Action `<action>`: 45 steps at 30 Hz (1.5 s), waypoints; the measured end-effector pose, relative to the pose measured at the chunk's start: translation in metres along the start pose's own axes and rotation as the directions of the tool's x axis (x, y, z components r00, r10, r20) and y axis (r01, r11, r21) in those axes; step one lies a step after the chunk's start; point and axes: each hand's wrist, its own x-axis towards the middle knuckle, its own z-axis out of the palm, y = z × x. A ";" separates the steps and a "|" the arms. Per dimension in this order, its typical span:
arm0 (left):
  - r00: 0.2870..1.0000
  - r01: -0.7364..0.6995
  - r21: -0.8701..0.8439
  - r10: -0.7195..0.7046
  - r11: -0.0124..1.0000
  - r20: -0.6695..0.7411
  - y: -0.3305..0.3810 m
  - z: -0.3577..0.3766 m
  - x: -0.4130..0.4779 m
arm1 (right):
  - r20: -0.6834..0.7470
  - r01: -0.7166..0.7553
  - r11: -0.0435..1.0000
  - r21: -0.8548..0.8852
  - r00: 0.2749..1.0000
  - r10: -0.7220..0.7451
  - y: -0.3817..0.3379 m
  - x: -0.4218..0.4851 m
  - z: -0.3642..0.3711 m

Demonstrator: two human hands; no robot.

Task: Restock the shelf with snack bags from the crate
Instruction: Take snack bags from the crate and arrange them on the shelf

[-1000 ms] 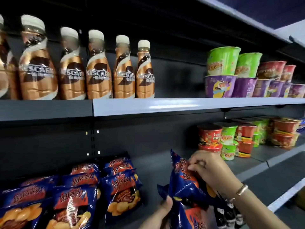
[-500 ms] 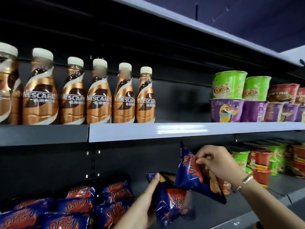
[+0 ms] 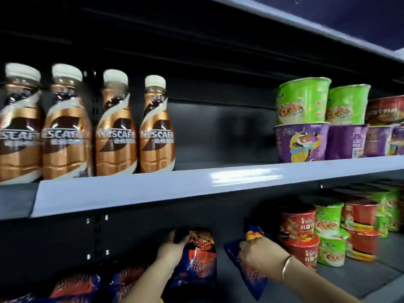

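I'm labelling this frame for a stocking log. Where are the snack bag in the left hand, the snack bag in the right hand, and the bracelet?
Left-hand snack bag (image 3: pixel 197 262), head view: middle of its front.
Right-hand snack bag (image 3: pixel 251 274), head view: lower blue front.
Bracelet (image 3: pixel 286 264), head view: band across the right wrist.

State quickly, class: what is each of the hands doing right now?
Left hand: grips a snack bag at its top.
Right hand: grips another bag on the lower shelf.
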 end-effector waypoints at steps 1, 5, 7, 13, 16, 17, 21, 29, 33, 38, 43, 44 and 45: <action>0.999 -0.012 0.052 0.014 0.999 -0.029 -0.004 0.002 0.008 | 0.026 0.083 0.993 -0.079 0.996 -0.082 -0.008 0.008 0.012; 0.994 -0.006 0.144 0.021 0.989 -0.106 -0.021 0.009 0.037 | 0.061 0.178 0.984 -0.013 0.982 -0.177 -0.037 0.035 0.050; 0.991 0.016 0.164 0.006 0.986 -0.133 -0.028 0.012 0.048 | 0.027 0.258 0.966 -0.008 0.966 -0.258 -0.043 0.047 0.060; 0.986 0.068 0.189 -0.037 0.980 -0.164 -0.044 0.024 0.066 | -0.087 0.259 0.962 0.087 0.964 -0.251 -0.058 0.069 0.069; 0.978 -0.012 0.360 0.086 0.933 -0.189 -0.049 0.028 0.063 | -0.098 0.257 0.953 0.158 0.965 -0.244 -0.060 0.068 0.078; 0.968 -0.056 0.429 0.153 0.902 -0.197 -0.050 0.029 0.060 | -0.092 0.251 0.950 0.184 0.967 -0.238 -0.061 0.066 0.078; 0.907 -0.177 0.670 0.384 0.721 -0.174 -0.054 0.034 0.053 | -0.127 0.247 0.947 0.204 0.966 -0.225 -0.064 0.058 0.088; 0.906 -0.207 0.739 0.411 0.641 -0.102 -0.044 0.040 0.036 | -0.250 0.164 0.961 0.225 0.962 -0.105 -0.052 0.028 0.097; 0.888 -0.304 0.641 0.453 0.705 -0.078 -0.028 0.048 0.007 | -0.264 0.051 0.967 0.249 0.964 0.017 -0.039 -0.003 0.087; 0.729 -0.589 0.487 0.684 0.645 -0.022 -0.022 0.069 -0.057 | -0.289 -0.257 0.873 0.413 0.873 0.394 -0.041 -0.078 0.068; 0.589 -0.793 0.276 0.800 0.543 0.118 -0.046 0.109 -0.142 | -0.178 -0.440 0.692 0.572 0.758 0.628 -0.087 -0.178 0.078; 0.562 -0.819 0.246 0.811 0.518 0.163 -0.056 0.117 -0.157 | -0.162 -0.442 0.692 0.571 0.765 0.623 -0.099 -0.196 0.083; 0.538 -0.840 0.221 0.815 0.496 0.216 -0.068 0.126 -0.171 | -0.136 -0.450 0.690 0.567 0.774 0.618 -0.110 -0.214 0.087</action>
